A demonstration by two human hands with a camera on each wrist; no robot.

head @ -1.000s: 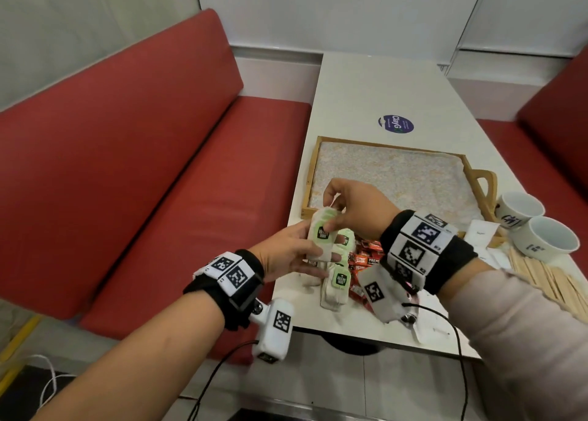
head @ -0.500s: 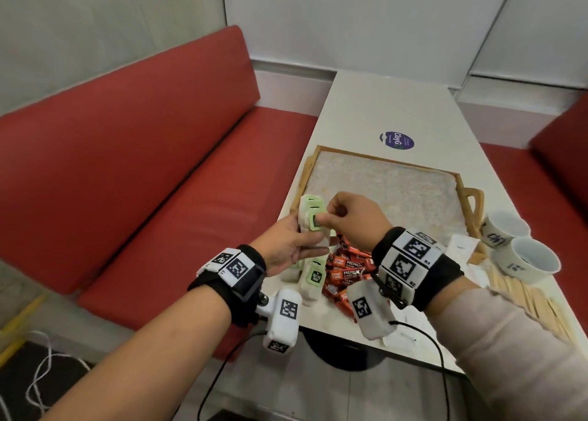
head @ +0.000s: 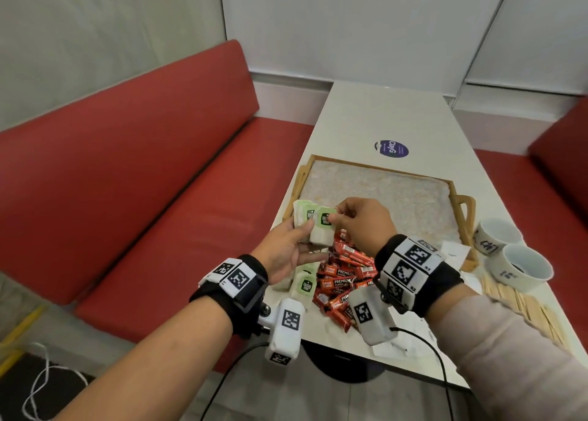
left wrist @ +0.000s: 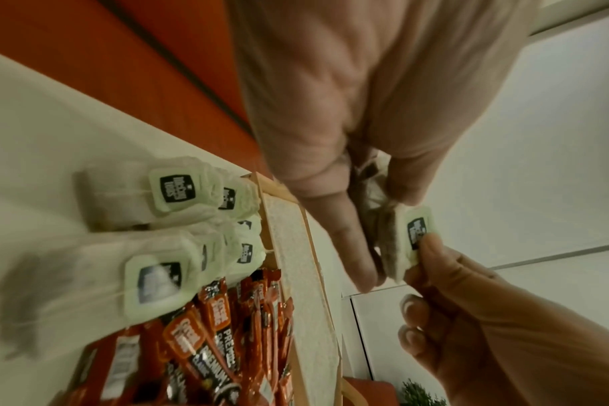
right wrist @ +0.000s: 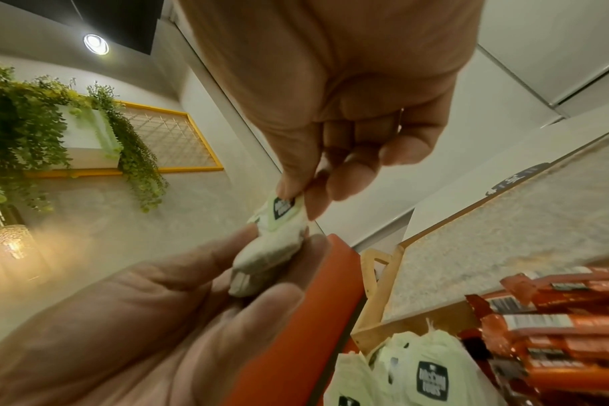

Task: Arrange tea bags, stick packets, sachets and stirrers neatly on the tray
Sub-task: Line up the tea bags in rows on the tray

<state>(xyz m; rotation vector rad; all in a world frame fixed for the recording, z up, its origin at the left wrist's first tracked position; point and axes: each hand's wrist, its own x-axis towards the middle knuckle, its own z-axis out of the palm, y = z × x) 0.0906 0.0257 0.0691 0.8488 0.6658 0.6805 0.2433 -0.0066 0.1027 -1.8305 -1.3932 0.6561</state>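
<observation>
I hold a small stack of tea bags [head: 310, 226] upright in my left hand [head: 288, 249], thumb and fingers curled round it so the edges line up, while my right hand [head: 362, 226] pinches the green tag of the front bag [head: 323, 221] to square it against the others. The stack hovers at the tray's [head: 458, 194] seven o'clock corner, ready, I judge, to go down as one neat bundle. Loose tea bags [head: 305, 285] and red stick packets [head: 343, 277] wait on the tabletop [head: 359, 115] at six o'clock of the tray, stirrers [head: 525, 306] at four.
</observation>
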